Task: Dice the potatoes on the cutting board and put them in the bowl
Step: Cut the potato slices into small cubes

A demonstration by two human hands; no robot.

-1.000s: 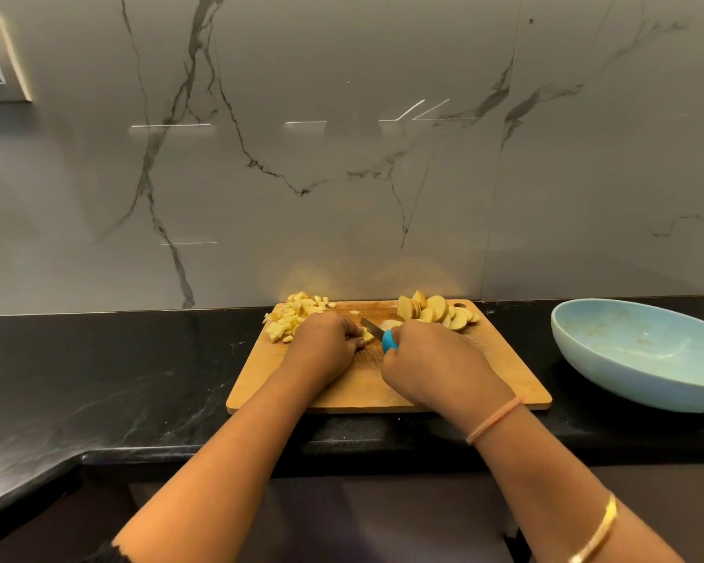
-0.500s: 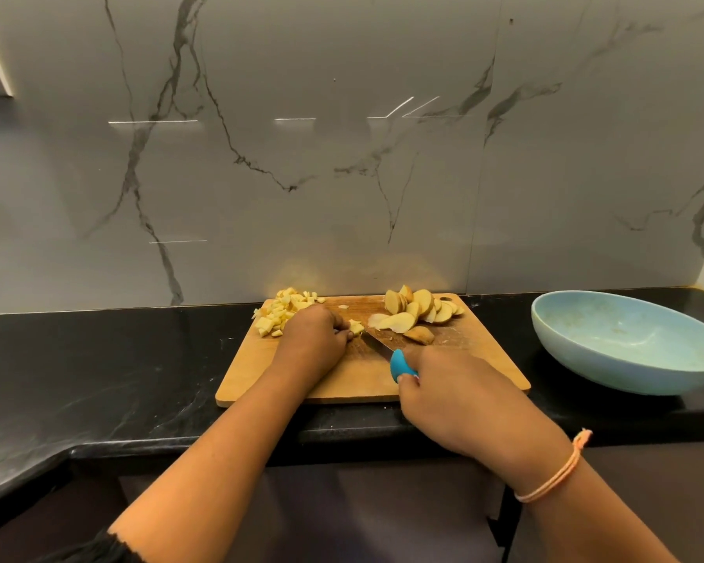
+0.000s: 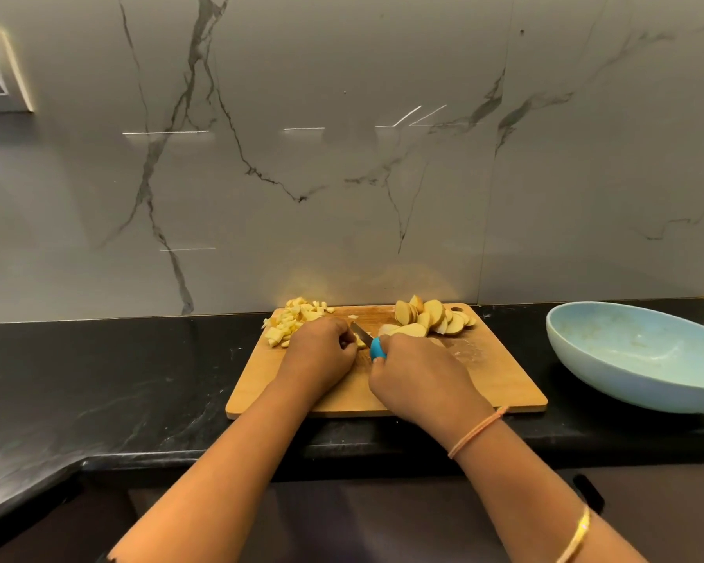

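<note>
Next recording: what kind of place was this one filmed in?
Most likely a home kitchen. A black stone counter runs along a marble-look wall, and on it are a wooden cutting board with potato slices and diced potato, and a light blue bowl.

Pretty clearly a home kitchen. Black polished stone table (image 3: 98, 379) running along a grey marble-look wall (image 3: 342, 176) with dark veins. On it there's a wooden cutting board (image 3: 484, 379) with potato slices (image 3: 435, 319) and a pile of diced potato (image 3: 289, 323), a blue-handled knife (image 3: 376, 348), and a big pale blue bowl (image 3: 626, 359) off to the right. There's a switch plate (image 3: 1, 75) up on the wall too.
</note>
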